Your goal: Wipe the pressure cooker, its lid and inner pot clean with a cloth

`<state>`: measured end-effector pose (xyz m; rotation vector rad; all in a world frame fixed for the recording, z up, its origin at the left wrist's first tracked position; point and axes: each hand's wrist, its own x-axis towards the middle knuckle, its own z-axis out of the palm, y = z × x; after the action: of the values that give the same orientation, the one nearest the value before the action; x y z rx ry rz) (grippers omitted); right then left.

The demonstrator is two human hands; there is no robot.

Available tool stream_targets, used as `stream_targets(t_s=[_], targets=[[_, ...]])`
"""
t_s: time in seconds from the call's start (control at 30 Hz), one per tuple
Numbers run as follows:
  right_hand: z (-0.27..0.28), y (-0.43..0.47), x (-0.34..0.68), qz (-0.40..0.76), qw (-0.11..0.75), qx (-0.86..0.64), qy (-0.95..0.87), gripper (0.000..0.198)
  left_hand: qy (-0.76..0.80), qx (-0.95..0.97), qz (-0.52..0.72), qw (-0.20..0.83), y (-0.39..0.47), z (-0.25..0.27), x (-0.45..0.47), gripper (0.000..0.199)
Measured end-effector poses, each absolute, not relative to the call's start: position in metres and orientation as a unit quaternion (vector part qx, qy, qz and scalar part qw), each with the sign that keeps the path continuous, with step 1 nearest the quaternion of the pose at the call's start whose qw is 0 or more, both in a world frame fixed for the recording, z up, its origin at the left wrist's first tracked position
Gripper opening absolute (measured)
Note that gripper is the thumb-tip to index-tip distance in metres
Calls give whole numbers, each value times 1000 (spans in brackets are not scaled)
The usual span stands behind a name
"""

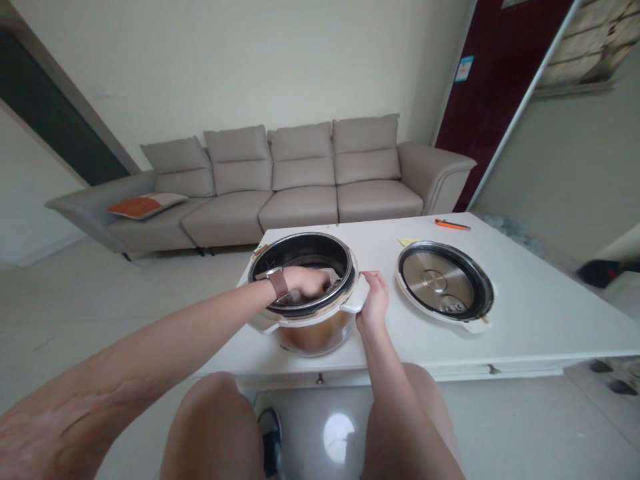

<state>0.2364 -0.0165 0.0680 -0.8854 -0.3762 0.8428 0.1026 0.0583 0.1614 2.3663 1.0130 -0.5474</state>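
An electric pressure cooker stands uncovered on the white table. My left hand, with a watch on its wrist, reaches down inside the dark pot. Its fingers are closed on a pale cloth pressed against the right inner wall; part of the cloth is hidden by the hand. Outside the pot, my right hand grips the white side handle. To the right, the cooker's round lid lies with its metal underside up, apart from both hands.
Behind the lid is a small yellow piece of paper. An orange utility knife lies near the far edge of the table. My knees are against the near side. A grey sofa with an orange-and-white cushion stands beyond.
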Motion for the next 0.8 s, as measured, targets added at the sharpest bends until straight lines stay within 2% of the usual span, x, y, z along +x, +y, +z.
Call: stream_targets(t_s=[0.1,0.27,0.33,0.4,0.5,0.53,0.63,0.7,0.8], targets=[[69,-17,237,399,801,-412,-173,13,419,844,-186,278,72,180,88,12],[72,-18,236,401,801,-413,-163,12,509,805,-49,302,99,234,52,38],[74,-19,236,404,800,-415,-155,12,524,809,2,267,102,252,45,37],[75,-18,235,406,800,-416,-149,11,529,830,25,176,99,258,47,31],[74,-17,236,404,800,-418,-148,11,487,872,11,39,80,240,65,22],[74,-17,236,403,800,-419,-147,11,460,887,-18,37,71,229,73,20],[73,-16,236,402,801,-420,-143,11,393,900,-147,120,48,193,93,19],[73,-16,236,401,800,-422,-146,11,377,889,-190,176,41,174,99,23],[72,-16,236,398,797,-427,-157,10,378,896,-181,149,45,161,97,47]])
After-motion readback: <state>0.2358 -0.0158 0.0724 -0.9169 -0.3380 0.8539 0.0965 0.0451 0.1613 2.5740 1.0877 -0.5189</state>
